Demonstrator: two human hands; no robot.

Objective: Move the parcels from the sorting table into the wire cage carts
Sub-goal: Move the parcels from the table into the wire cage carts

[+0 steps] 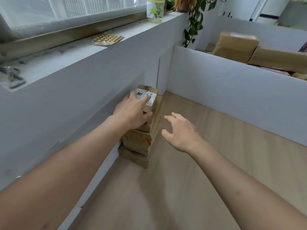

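A stack of several brown cardboard parcels point(141, 143) stands in the corner of a white-walled compartment with a wooden floor point(207, 163). The top parcel point(150, 98) is small and carries a white shipping label. My left hand point(132, 112) lies over this top parcel, fingers spread across the label and thumb against its near side. My right hand point(181, 131) hovers just right of the stack, fingers spread and relaxed, holding nothing and apart from the parcels.
A white divider wall point(232, 90) closes the compartment at the back; behind it lie more brown parcels point(235, 45). On the ledge at left sit a blister pack of pills point(106, 39), a bottle point(155, 10) and a hanging plant point(194, 22). Open wooden floor lies right of the stack.
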